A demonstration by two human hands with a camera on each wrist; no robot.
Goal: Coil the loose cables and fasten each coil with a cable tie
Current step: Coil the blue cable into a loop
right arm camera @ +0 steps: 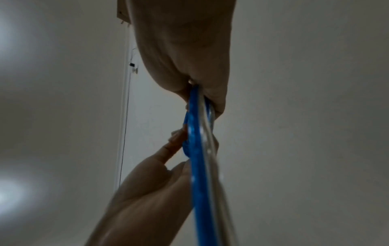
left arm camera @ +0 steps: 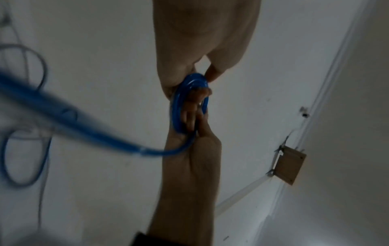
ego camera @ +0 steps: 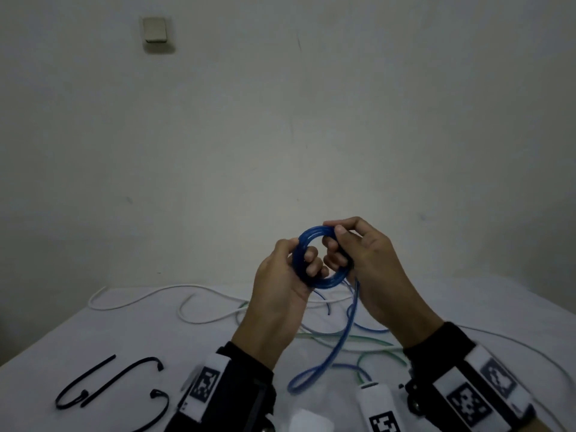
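Both hands held a blue coil above the table.

The left hand (ego camera: 280, 275) gripped the coil's (ego camera: 314, 235) left side, fingers curled through the ring; the right hand (ego camera: 364, 260) pinched its top right, fingers curled round it. The blue tail (ego camera: 339, 335) hung down to the table (ego camera: 93, 332), among white and green cables. Black ties (ego camera: 103, 381) lay at the left.

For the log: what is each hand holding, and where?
Both hold the blue cable coil: left hand on its left side, right hand on its upper right.
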